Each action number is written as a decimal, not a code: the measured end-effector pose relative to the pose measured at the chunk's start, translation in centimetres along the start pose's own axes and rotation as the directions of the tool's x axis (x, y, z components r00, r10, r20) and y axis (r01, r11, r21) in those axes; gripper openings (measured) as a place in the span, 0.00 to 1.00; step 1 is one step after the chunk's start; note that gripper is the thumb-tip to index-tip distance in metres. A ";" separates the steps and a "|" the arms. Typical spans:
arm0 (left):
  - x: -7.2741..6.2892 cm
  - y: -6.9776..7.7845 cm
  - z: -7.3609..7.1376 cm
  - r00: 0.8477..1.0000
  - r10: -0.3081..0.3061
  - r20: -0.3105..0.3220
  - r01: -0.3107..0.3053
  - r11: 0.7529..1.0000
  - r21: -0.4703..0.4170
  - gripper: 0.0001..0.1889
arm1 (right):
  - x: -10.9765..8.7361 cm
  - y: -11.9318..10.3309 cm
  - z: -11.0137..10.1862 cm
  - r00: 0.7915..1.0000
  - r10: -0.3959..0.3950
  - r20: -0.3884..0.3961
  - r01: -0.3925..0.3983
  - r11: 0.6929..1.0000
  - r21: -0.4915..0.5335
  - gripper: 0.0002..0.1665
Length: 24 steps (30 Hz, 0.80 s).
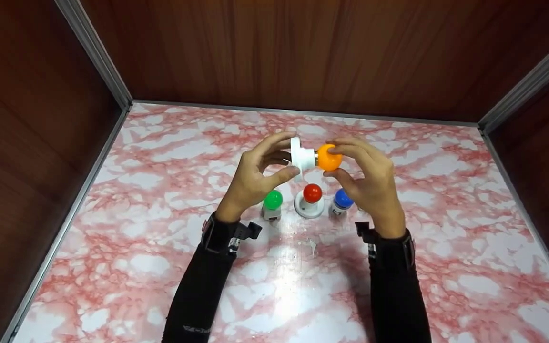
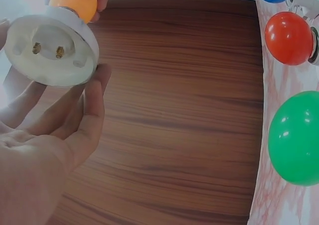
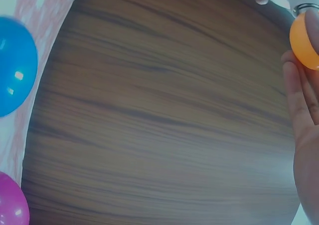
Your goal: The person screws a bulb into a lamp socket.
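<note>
My left hand [image 1: 249,182] grips a white lamp holder [image 1: 306,159] by its round base, held sideways above the table. Two brass-coloured terminals show on the holder's hollow underside [image 2: 55,68] in the left wrist view. From the other side, my right hand [image 1: 374,183] pinches an orange light bulb [image 1: 330,160] between thumb and fingers. The bulb's metal cap [image 1: 316,158] points into the holder's mouth, and a short band of it shows between holder and globe. In the right wrist view, fingers partly cover the orange globe [image 3: 300,43].
Below the hands, a red bulb [image 1: 312,193] stands in a round white holder [image 1: 319,208]. A green bulb [image 1: 273,199] stands left of it and a blue bulb [image 1: 343,198] right. The right wrist view shows a magenta bulb [image 3: 11,202]. Wood-grain panels [image 1: 284,57] enclose the marbled table [image 1: 150,264].
</note>
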<state>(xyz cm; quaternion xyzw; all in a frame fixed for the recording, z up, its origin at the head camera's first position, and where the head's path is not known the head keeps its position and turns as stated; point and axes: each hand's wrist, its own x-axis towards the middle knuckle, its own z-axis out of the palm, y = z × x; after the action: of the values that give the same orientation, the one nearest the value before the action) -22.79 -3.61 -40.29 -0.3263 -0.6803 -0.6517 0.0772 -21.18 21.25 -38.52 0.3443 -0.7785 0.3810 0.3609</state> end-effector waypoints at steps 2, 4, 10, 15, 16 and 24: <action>0.0 0.0 0.0 1.000 0.003 -0.006 -0.003 1.000 0.001 0.33 | -0.1 0.2 0.0 1.000 0.005 0.010 -0.004 1.000 -0.016 0.23; 0.0 -0.1 0.0 1.000 0.008 -0.011 -0.008 1.000 0.003 0.34 | -0.2 0.3 0.0 1.000 0.009 0.017 -0.008 1.000 -0.028 0.24; 0.0 -0.1 0.0 0.999 0.038 -0.018 -0.038 0.999 0.012 0.35 | -0.2 0.2 -0.1 0.999 0.016 0.033 -0.015 0.999 -0.033 0.25; 0.0 -0.3 0.1 0.997 0.077 -0.018 -0.077 0.997 0.026 0.37 | -0.2 0.4 -0.1 0.999 0.015 0.047 -0.013 0.999 -0.031 0.28; 0.1 -0.3 0.1 0.996 0.086 -0.017 -0.086 0.996 0.029 0.37 | -0.3 0.5 -0.1 0.999 0.014 0.049 -0.012 0.999 -0.031 0.28; 0.1 -0.6 0.1 0.992 0.122 -0.019 -0.120 0.990 0.072 0.38 | -0.4 0.8 -0.2 0.998 0.015 0.066 -0.012 0.999 -0.039 0.30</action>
<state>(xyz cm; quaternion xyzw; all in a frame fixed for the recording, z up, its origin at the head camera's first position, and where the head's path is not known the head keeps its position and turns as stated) -23.17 -3.43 -40.71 -0.3563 -0.6810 -0.6251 0.1360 -21.58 21.85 -39.01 0.3444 -0.7995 0.3565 0.3391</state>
